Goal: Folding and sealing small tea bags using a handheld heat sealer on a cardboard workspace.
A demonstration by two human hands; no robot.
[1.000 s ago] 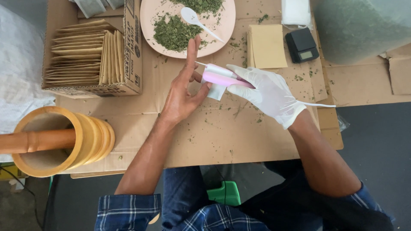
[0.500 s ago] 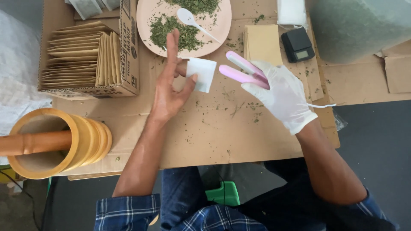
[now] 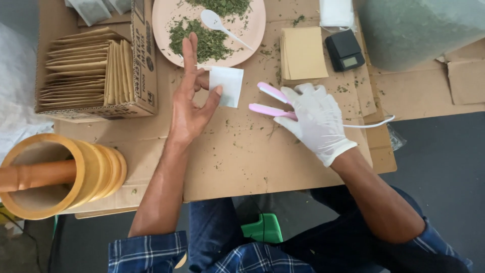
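- Small white square paper sachet (image 3: 227, 86), flat, held upright just near the plate.
- Pink two-armed plastic sealer (image 3: 270, 101), arms apart, to the sachet's right.

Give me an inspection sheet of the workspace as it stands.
Surface: cardboard sheet, strewn with green flakes.
Job's things: small white sachet pinched in bare left hand; pink clamp tool held open in gloved right hand.
Clutter: pink plate of dried herb with white spoon; box of tan envelopes; tan stack; black pocket scale; wooden mortar.
Grippers: both hands occupied.
Cables: white cord from the tool.
Surroundings: dark floor, green stool.
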